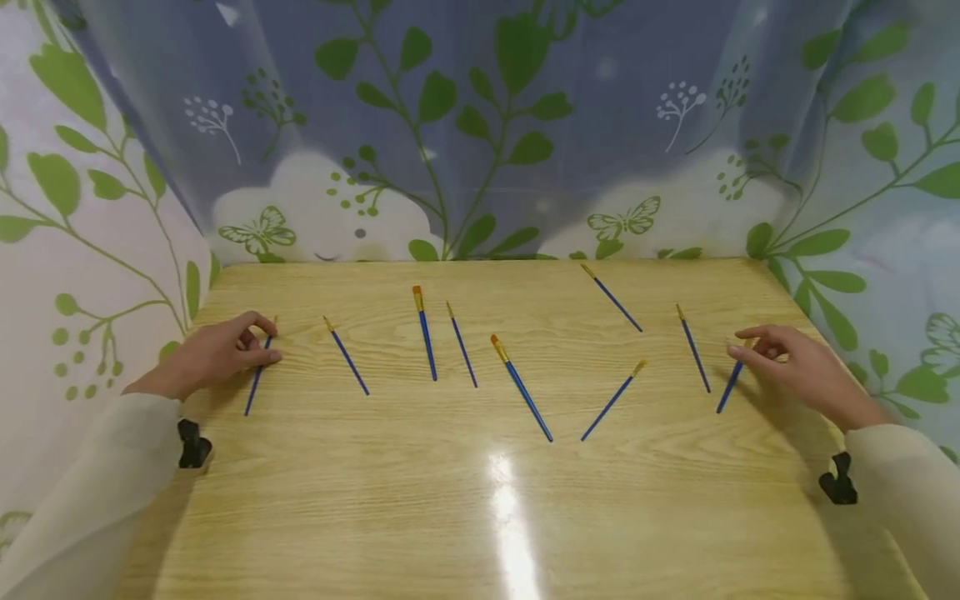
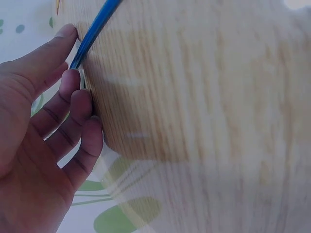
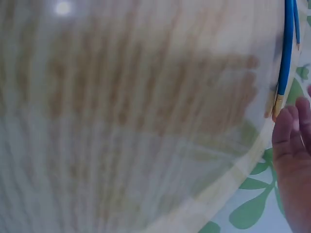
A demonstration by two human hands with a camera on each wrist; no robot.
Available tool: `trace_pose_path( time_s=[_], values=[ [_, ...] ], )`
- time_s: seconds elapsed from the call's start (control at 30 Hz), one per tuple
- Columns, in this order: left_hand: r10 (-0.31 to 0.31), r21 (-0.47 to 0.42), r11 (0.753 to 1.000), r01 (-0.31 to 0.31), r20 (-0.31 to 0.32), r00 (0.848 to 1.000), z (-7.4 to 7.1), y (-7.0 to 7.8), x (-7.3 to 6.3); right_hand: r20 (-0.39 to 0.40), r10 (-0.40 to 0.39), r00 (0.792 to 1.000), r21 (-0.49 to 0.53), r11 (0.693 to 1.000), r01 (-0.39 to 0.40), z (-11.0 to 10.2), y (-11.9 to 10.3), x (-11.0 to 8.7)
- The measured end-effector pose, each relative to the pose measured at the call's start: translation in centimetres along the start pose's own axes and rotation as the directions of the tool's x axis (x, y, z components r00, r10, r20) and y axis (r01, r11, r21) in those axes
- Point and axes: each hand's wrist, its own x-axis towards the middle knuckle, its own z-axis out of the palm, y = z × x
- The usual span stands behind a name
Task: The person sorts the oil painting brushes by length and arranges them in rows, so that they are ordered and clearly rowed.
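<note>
At the table's left side my left hand [image 1: 225, 350] is at a slim blue-handled paintbrush [image 1: 255, 385]. Its thumb and index finger are apart, one at each side of the brush, with no firm grip showing. In the left wrist view the blue handle [image 2: 97, 31] passes close by the thumb and fingertips. On the right, my right hand [image 1: 795, 362] reaches over another blue paintbrush [image 1: 729, 387], its thumb and index finger apart near the metal collar. The right wrist view shows fingertips beside that brush's golden collar [image 3: 279, 100]; the thumb is hidden there. Both brushes appear to lie on the table.
Between the hands, several more paintbrushes lie spread over the wooden table [image 1: 360, 500], among them a flat-tipped one [image 1: 427, 342], a thicker slanted one [image 1: 528, 400] and one at the back [image 1: 618, 304]. A leaf-patterned curtain [image 1: 480, 125] closes off the back and sides.
</note>
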Motion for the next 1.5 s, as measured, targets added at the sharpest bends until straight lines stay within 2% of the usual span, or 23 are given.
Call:
trace_pose_path(
  time_s=[0.13,0.23,0.47,0.67,0.83,1.37,1.5],
  values=[
    [-0.008,-0.005,1.000,0.008,0.000,1.000,0.2,-0.1,-0.1,0.077,0.040,0.996,0.030,0.999,-0.043,0.2,0.5,-0.1],
    [0.001,-0.029,1.000,-0.001,-0.010,1.000,0.3,-0.2,-0.2,0.100,0.048,0.994,0.046,0.998,-0.053,0.4,0.9,0.0],
    [0.016,-0.057,0.998,-0.020,-0.067,0.998,0.7,-0.4,-0.2,0.092,0.025,0.995,0.033,0.999,-0.028,0.3,1.5,0.9],
    [0.051,-0.068,0.996,-0.057,-0.089,0.995,0.9,-0.5,0.0,0.106,0.050,0.993,0.033,0.998,-0.054,0.1,1.3,1.0],
    [0.078,-0.054,0.995,-0.082,-0.082,0.994,0.7,-0.4,0.1,0.115,0.055,0.992,0.036,0.998,-0.059,0.0,1.2,0.9],
    [0.074,-0.087,0.993,-0.080,-0.063,0.995,0.8,-0.3,-0.7,0.122,0.066,0.990,0.015,0.998,-0.068,0.3,1.0,0.9],
    [0.070,-0.064,0.995,-0.075,-0.083,0.994,1.0,-0.3,-0.9,0.120,0.058,0.991,0.005,0.998,-0.059,0.4,1.1,0.8]
  ],
)
